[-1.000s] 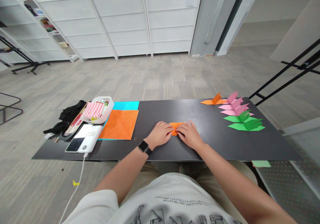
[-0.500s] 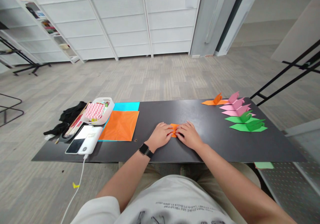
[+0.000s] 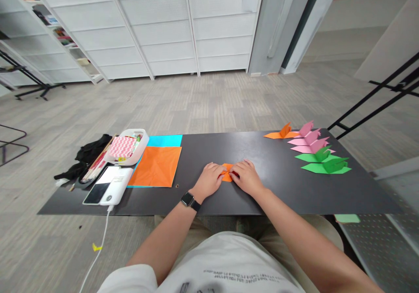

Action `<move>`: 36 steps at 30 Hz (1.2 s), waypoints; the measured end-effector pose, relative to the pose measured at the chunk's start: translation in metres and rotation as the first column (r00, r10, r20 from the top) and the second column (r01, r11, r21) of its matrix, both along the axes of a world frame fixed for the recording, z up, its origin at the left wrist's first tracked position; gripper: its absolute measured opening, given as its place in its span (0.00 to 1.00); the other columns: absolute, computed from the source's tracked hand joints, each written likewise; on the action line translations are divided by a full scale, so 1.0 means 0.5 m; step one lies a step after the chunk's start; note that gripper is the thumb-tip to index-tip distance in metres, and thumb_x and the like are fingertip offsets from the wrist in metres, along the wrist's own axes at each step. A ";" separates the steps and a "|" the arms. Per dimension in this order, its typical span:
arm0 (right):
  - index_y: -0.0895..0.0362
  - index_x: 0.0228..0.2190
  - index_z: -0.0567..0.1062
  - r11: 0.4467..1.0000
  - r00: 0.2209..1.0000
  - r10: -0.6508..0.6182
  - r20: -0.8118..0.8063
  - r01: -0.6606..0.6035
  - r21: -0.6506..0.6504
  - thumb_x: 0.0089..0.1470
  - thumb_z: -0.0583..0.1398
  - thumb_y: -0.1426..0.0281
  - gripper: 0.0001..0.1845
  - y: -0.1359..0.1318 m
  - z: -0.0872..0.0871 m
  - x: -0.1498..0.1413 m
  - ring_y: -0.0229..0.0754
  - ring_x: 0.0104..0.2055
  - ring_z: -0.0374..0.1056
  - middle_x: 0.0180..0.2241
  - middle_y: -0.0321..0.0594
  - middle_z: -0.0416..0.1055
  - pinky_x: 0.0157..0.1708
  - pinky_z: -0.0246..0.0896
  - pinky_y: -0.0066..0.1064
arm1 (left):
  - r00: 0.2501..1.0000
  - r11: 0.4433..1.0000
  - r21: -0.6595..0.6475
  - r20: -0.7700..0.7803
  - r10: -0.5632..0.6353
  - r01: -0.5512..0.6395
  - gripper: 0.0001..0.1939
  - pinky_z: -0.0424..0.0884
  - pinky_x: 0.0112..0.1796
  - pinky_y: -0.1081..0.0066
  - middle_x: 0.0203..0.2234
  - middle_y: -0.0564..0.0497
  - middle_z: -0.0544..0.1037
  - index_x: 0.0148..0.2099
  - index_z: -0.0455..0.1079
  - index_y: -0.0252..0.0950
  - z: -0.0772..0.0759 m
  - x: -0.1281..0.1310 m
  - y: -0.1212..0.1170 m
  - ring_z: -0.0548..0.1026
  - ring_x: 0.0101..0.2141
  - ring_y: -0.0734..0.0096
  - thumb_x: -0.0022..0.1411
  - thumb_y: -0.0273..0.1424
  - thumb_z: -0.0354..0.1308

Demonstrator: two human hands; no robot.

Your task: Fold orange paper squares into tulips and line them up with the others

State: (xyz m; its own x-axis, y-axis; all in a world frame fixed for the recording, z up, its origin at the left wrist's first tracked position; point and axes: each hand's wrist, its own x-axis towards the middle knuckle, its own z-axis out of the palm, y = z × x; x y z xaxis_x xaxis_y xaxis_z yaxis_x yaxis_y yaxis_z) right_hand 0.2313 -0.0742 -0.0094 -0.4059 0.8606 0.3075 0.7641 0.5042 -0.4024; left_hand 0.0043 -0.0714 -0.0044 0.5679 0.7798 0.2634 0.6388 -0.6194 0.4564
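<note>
Across the dark table (image 3: pixel 206 149), your left hand (image 3: pixel 210 180) and right hand (image 3: pixel 246 178) pinched a seemingly part-folded orange paper (image 3: pixel 227 178) between near and far edges; origami figures (image 3: pixel 309 147) toward the right edge looked finished, the orange sheet (image 3: pixel 157 166) leftward unfolded.

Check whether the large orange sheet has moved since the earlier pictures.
No. Against the dark table and the small mark beside its corner, the large orange sheet shows no visible shift.
</note>
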 end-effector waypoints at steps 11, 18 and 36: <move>0.50 0.41 0.80 1.000 1.000 -0.011 -0.001 0.011 0.017 0.65 0.63 0.72 0.06 0.001 -0.014 0.000 0.48 0.50 0.72 0.44 0.40 0.79 0.63 0.54 0.50 | 0.993 0.998 0.019 -0.099 -0.059 0.061 0.16 0.59 0.69 0.46 0.59 0.51 0.80 0.53 0.81 0.47 -0.004 -0.013 0.001 0.74 0.58 0.61 0.74 0.25 0.55; 0.46 0.47 0.84 0.996 0.998 -0.050 0.024 0.048 0.069 0.63 0.66 0.68 0.11 0.008 -0.022 0.013 0.54 0.57 0.69 0.53 0.44 0.77 0.63 0.58 0.54 | 0.990 0.996 0.057 -0.127 -0.061 0.069 0.15 0.60 0.69 0.46 0.58 0.50 0.80 0.52 0.81 0.47 -0.003 -0.012 -0.003 0.73 0.58 0.61 0.74 0.25 0.57; 0.43 0.49 0.84 0.998 0.995 -0.067 0.075 0.066 0.015 0.62 0.68 0.67 0.15 0.019 -0.023 0.028 0.57 0.62 0.66 0.59 0.45 0.73 0.69 0.52 0.67 | 0.986 0.996 0.052 -0.156 -0.062 0.071 0.17 0.59 0.68 0.44 0.57 0.50 0.79 0.54 0.81 0.49 0.002 -0.011 -0.008 0.71 0.57 0.59 0.73 0.24 0.58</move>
